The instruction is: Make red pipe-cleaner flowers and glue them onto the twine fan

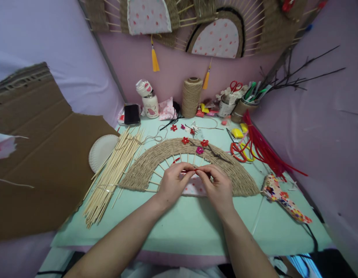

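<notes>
My left hand and my right hand meet fingertip to fingertip, both pinching a short piece of red pipe cleaner; most of it is hidden by the fingers. Beneath them on the table lies a woven twine fan with thin wooden ribs and a white, red-dotted panel at its base, partly covered by my hands. A dark twig rests across the fan's upper right. Red flowers and a magenta flower sit beside it. A small red piece shows just behind my left hand.
Left of the fan lie a bundle of wooden sticks, a white paper plate and a large cardboard sheet. To the right are scissors, red pipe cleaners and a flower-patterned glue gun. A twine spool stands behind.
</notes>
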`<state>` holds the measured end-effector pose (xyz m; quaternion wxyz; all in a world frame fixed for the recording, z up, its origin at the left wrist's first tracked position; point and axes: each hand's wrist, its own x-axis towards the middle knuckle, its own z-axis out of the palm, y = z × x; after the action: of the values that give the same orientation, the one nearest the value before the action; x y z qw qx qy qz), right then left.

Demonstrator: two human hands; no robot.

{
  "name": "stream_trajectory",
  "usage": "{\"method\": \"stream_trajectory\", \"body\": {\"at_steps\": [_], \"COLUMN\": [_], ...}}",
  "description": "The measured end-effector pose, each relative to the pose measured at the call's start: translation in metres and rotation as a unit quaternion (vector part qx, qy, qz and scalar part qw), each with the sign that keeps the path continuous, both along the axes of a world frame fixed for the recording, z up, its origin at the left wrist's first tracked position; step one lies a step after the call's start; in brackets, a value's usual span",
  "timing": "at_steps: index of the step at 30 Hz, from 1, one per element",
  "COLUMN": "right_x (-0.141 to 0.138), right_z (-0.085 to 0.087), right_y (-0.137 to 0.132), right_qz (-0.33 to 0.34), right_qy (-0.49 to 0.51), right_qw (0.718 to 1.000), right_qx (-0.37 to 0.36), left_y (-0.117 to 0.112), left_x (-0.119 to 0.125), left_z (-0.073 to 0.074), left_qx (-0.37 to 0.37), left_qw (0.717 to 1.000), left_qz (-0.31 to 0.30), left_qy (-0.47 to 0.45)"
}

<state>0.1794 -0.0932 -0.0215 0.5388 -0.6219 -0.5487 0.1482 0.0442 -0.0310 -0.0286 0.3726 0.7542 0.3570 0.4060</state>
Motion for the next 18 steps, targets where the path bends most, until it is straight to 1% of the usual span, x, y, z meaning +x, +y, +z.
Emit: {"method": "stream_trajectory", "body": {"at_steps": [3,5,7,9,11,14,18], "right_x": [0.000,0.001,0.002,0.004,0.005,0.003,-0.001], "right_z": [0.000,0.000,-0.001,-0.002,-0.003,-0.003,-0.003], "right_y": [0.000,0.001,0.001,0.002,0.003,0.003,0.003], "right_qz": [0.002,0.005,0.000,-0.006,-0.006,0.005,0.001], "right_qy": [-0.001,0.016,0.047,0.079,0.095,0.094,0.098], "right_qw": [1.000,1.000,0.999,0.997,0.995,0.995,0.995], "right_qx": [-0.007,-0.014,-0.021,-0.027,-0.030,-0.025,-0.013], "left_y": [-0.001,0.001,0.004,0.008,0.011,0.012,0.008], "left_x": [0.001,0.001,0.001,0.001,0.000,0.001,0.002], "left_z": [0.002,0.004,0.007,0.010,0.011,0.012,0.010], "left_qx": [-0.028,-0.057,-0.117,-0.192,-0.244,-0.261,-0.236], "left_qw": [1.000,0.998,0.991,0.975,0.959,0.951,0.960], "left_qz": [-0.001,0.000,0.003,0.006,0.006,0.001,-0.007], "left_qy": [-0.004,-0.020,-0.059,-0.108,-0.144,-0.163,-0.152]}}
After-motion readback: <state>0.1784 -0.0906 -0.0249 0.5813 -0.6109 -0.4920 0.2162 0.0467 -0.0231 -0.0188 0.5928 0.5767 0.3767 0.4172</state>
